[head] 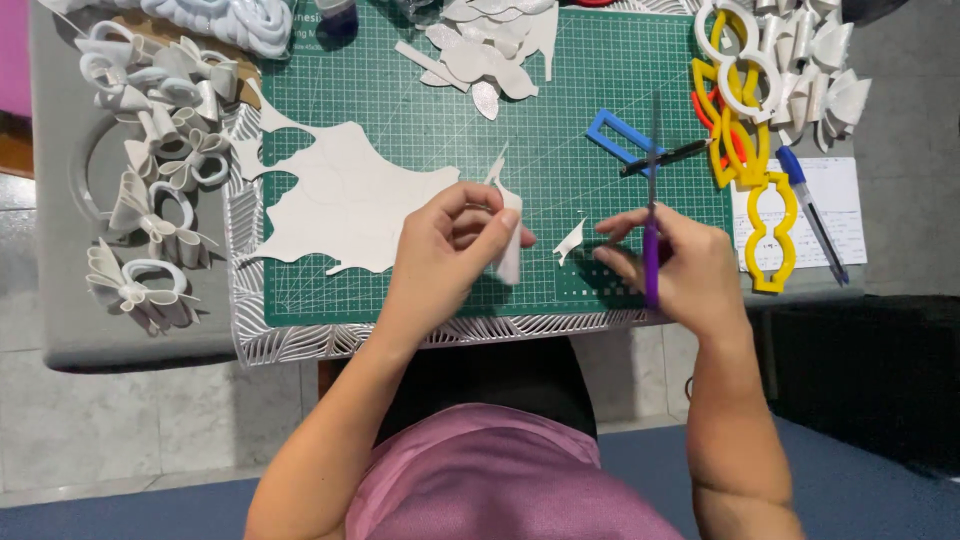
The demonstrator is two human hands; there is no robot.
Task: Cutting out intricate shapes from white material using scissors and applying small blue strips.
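Scissors (pixel 651 215) sit gripped in the right hand (pixel 680 265); the left hand (pixel 445 250) pinches a white cutout (pixel 508 240), probably foam, over the desk's (pixel 60 300) near edge.

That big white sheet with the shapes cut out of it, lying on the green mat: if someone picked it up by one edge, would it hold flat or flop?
The large white cut-out sheet would probably droop: it looks thin and lies flat on the green cutting mat. Its narrow ragged points would likely bend or tear first. It seems light, so a nudge might slide it.
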